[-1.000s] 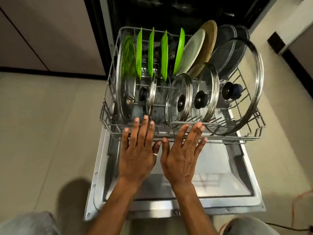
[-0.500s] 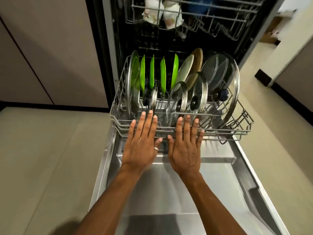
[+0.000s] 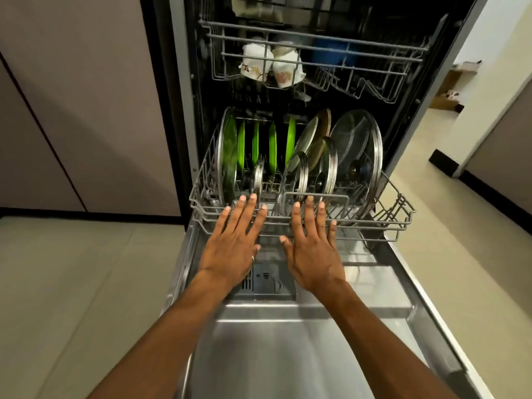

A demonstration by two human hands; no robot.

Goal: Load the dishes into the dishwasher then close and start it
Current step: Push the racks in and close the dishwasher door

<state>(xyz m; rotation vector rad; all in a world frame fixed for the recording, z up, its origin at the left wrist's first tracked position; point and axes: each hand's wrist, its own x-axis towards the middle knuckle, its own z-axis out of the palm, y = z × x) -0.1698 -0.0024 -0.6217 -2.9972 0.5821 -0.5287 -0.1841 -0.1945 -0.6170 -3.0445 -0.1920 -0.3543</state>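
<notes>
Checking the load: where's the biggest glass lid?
Head view: the biggest glass lid stands on edge at the right end of the lower rack, beside smaller lids.

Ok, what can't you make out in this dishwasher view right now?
All in the head view:
1. The upper rack: top cut off by the frame's upper edge; the blue item in it sits in shadow behind wires, kind unclear.
2. The detergent dispenser: partly covered by the left hand and right hand.
3. The door: near end cut off by the bottom edge; no controls show.
</notes>
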